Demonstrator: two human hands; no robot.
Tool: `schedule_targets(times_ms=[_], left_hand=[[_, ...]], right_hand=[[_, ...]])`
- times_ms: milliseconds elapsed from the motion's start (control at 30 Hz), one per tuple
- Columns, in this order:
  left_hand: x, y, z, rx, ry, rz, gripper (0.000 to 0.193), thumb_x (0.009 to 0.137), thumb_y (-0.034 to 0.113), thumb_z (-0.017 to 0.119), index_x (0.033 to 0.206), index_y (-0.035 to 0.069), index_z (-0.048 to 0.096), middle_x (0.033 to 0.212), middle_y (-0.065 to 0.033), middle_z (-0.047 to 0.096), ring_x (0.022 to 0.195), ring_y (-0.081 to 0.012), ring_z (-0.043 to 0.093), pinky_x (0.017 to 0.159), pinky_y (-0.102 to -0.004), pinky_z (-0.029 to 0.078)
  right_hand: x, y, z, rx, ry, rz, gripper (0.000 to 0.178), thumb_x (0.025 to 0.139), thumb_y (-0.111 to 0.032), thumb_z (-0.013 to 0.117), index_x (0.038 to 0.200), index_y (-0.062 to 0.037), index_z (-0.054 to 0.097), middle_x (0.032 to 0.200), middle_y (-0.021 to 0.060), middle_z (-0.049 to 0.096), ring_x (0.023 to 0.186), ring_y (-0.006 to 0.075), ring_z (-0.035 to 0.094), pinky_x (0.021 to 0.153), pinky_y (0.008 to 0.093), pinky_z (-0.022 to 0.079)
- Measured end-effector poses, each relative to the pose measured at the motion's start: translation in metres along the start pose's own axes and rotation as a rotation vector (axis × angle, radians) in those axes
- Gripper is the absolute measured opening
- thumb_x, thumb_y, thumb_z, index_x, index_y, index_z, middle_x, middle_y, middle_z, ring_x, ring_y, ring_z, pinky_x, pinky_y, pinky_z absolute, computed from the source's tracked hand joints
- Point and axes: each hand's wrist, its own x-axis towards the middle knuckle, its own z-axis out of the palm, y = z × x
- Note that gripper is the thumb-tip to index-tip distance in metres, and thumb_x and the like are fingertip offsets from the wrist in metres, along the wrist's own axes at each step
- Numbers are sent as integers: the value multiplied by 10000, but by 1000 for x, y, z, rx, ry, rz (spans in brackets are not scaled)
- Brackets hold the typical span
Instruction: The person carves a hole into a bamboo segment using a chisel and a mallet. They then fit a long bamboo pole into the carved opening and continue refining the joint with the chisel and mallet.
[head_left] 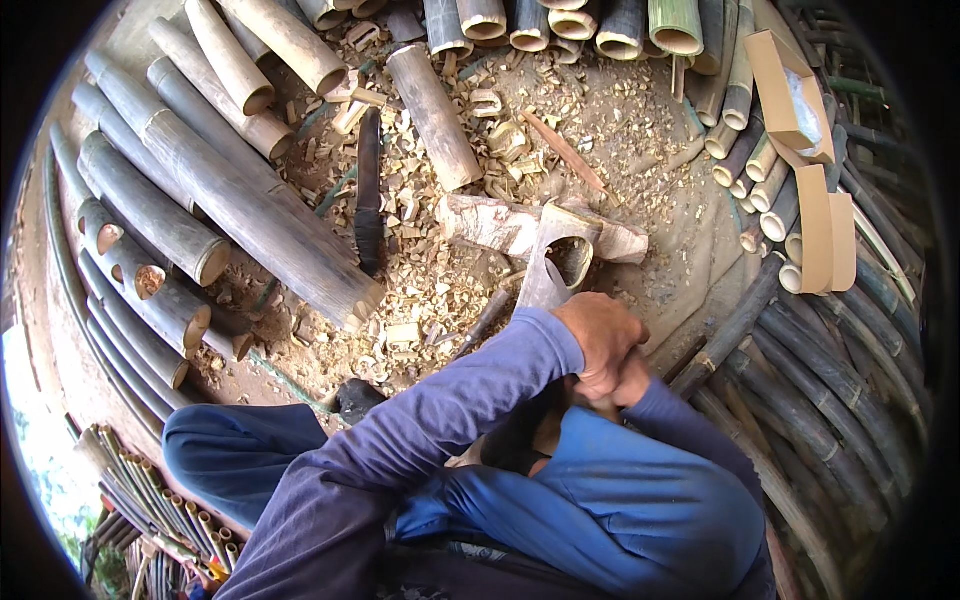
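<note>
My left hand [603,340] is closed in a fist-like grip, its sleeved forearm crossing over my lap. Right against it and partly beneath it, my right hand [630,381] is also closed. What the fingers hold is hidden from above. Just beyond the hands, a bamboo section [545,288] with a large opening cut in its side leans on a pale, rough-barked log [490,224]. Its near end disappears behind my left sleeve. Left of it, a thin dark stick-like piece [487,322] slants among the shavings.
Bamboo chips [425,290] litter the ground. Long dark bamboo poles [240,190] lie left, more [835,400] right, and cut tubes [620,35] at the far side. A dark sheath-like object [369,190], a short bamboo length [435,118] and an open cardboard box [780,90] lie around.
</note>
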Motion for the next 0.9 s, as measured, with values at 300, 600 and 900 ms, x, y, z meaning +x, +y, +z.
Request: schedule_targets(times_ms=[300, 600, 900], left_hand=[[-9, -4, 43, -221, 693, 92, 822, 571, 72, 761, 1369, 70, 564, 1172, -225, 594, 1110, -429, 616, 935, -476, 523], [-17, -10, 31, -48, 437, 50, 684, 586, 212, 770, 1256, 131, 656, 1154, -204, 615, 1136, -396, 636, 883, -495, 529], [-44, -17, -11, 54, 150, 133, 842, 493, 85, 755, 1325, 117, 629, 1373, -237, 535, 1298, -431, 522, 1040, -466, 483]], right_hand=[[20, -12, -39, -265, -297, 5, 569, 959, -392, 625, 1430, -112, 472, 1386, 146, 543, 1291, 281, 530, 1067, 413, 460], [28, -17, -10, -7, -229, 153, 478, 999, -398, 595, 1367, -113, 489, 1314, 119, 575, 1251, 256, 553, 1047, 409, 472], [44, -90, 25, 1666, 45, 351, 398, 1039, -405, 565, 1304, -114, 507, 1241, 93, 607, 1211, 230, 576, 1027, 405, 484]])
